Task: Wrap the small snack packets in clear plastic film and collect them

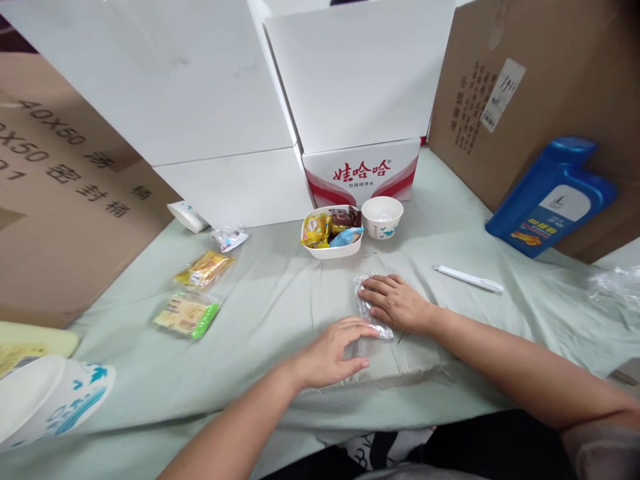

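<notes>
A crumpled piece of clear plastic wrap (pixel 366 305) lies on the pale green cloth (pixel 280 313). My right hand (pixel 395 303) rests flat on it, fingers stretched out and pointing left. Just in front of it is my left hand (pixel 340 353), with thumb and fingers apart; its fingertips reach the near end of the plastic. Beyond the hands stands a white tray (pixel 333 253) holding several wrapped snacks (pixel 316 229). A white paper bowl (pixel 383 217) with a blue-green pattern stands right beside the tray.
To the right lie a white box cutter (pixel 467 278) and a blue bottle (pixel 553 197). Packaged snacks (pixel 204 268) lie at left, near a large paper bucket (pixel 60 400). White boxes (pixel 360 172) line the back; brown cartons (pixel 65 173) flank the left and right.
</notes>
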### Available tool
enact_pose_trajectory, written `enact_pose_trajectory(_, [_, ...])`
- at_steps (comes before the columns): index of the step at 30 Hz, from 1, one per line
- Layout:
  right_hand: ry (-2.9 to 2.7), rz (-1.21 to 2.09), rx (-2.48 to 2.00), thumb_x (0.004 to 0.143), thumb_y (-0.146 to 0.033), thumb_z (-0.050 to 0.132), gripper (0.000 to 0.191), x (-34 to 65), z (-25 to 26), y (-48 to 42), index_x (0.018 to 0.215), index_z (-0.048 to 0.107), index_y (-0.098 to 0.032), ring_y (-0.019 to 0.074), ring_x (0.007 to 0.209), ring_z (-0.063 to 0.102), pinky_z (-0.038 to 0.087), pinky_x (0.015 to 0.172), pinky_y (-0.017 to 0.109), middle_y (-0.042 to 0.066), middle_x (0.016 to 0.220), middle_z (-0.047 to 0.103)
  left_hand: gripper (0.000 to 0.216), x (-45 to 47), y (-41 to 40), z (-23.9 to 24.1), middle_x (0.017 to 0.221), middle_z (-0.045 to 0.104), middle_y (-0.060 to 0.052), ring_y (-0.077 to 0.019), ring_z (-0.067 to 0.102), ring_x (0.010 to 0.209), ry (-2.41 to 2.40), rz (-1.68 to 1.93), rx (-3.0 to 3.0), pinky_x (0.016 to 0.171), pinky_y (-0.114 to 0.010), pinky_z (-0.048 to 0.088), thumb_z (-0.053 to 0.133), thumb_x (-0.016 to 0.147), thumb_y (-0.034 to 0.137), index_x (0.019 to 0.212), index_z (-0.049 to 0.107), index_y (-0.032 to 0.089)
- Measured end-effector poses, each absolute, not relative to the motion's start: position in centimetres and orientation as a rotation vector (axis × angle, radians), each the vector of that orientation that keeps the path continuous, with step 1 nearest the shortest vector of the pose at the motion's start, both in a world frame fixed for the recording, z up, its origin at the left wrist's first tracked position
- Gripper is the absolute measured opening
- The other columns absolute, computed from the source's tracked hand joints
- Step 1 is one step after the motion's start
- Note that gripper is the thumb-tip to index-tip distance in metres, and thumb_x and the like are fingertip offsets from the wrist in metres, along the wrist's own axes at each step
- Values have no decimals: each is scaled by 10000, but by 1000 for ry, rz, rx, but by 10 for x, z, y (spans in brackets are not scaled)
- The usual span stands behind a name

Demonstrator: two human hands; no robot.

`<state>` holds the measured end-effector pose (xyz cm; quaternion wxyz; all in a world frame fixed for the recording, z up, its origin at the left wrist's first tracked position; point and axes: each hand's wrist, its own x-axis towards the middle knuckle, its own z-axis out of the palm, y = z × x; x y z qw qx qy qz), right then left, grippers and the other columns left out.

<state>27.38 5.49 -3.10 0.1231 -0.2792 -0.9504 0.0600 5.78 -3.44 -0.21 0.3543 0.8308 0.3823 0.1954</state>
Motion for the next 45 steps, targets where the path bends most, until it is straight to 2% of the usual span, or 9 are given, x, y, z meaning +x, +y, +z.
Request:
enact_pose_trajectory(6, [-2862, 210, -896, 976, -530, 362, 611, 271, -34, 54, 1488, 348, -196, 294, 1438, 247, 176, 1131, 556, 111, 1561, 282, 277, 51, -30, -6, 1208, 608, -119, -235, 587, 1126, 1391, 1068, 2374, 979, -417, 496, 587, 860, 224, 1135, 607, 198])
enact_pose_trajectory(11, [-2882, 248, -835, 942, -564, 416, 677, 275, -29, 56, 1489, 341, -172, 326, 1445, 214, 160, 1121, 599, 144, 1559, 285, 365, 52, -24, -14, 1174, 637, -101, -282, 540, 1199, 1078, 689, 2695, 1028, -476, 441, 654, 814, 286, 1162, 592, 193])
enact_pose_trajectory(15, [-2736, 222, -826, 948, -513, 434, 569, 285, -9, 54, 1383, 492, -150, 351, 1412, 263, 234, 1084, 591, 188, 1501, 384, 152, 55, -23, -19, 982, 697, -58, -233, 604, 1099, 1104, 653, 2688, 962, -415, 480, 511, 899, 181, 967, 646, 198])
enact_pose_trajectory(19, [-2686, 309, -584, 824, -594, 603, 604, 285, 5, 42, 1216, 591, -136, 291, 1133, 526, 377, 977, 453, 174, 1213, 615, 181, 53, -23, -17, 980, 689, -76, -197, 645, 972, 1193, 802, 2565, 858, -357, 530, 451, 925, 172, 953, 630, 185])
enact_pose_trajectory(22, [-2832, 297, -543, 868, -357, 600, 261, 278, 4, 31, 1024, 645, -152, 235, 905, 578, 404, 856, 386, 108, 955, 676, 164, 51, -23, -13, 996, 681, -90, -196, 642, 961, 1171, 849, 2493, 852, -353, 531, 465, 933, 245, 957, 614, 181])
enact_pose_trajectory(27, [-2914, 370, -546, 863, -180, 527, 106, 278, 13, 23, 830, 628, -180, 194, 804, 578, 377, 782, 330, 63, 814, 667, 512, 48, -20, -12, 1277, 603, -158, -339, 497, 1268, 1158, 538, 2599, 1044, -531, 402, 661, 800, 504, 1170, 568, 162])
enact_pose_trajectory(32, [-2698, 593, -846, 943, -258, 450, 206, 280, 14, 31, 900, 635, -178, 171, 705, 585, 385, 699, 295, 53, 774, 672, 500, 46, -19, -17, 1305, 592, -142, -331, 471, 1305, 1238, 479, 2561, 1058, -529, 389, 699, 777, 333, 1222, 528, 182])
enact_pose_trajectory(38, [-2409, 428, -1235, 922, -283, 516, 281, 268, -13, 50, 1174, 562, -167, 203, 796, 617, 422, 742, 307, 63, 858, 684, 851, 42, -17, -21, 1250, 629, -129, -289, 550, 1219, 1267, 628, 2408, 1024, -516, 429, 650, 817, 272, 1494, 139, 201])
enact_pose_trajectory(45, [-2542, 217, -1165, 945, -301, 517, 195, 263, -23, 52, 1052, 613, -170, 231, 887, 598, 426, 800, 338, 93, 916, 671, 497, 45, -16, -16, 1274, 597, -105, -295, 485, 1264, 1223, 517, 2546, 1052, -501, 422, 627, 823, 260, 1305, 512, 216])
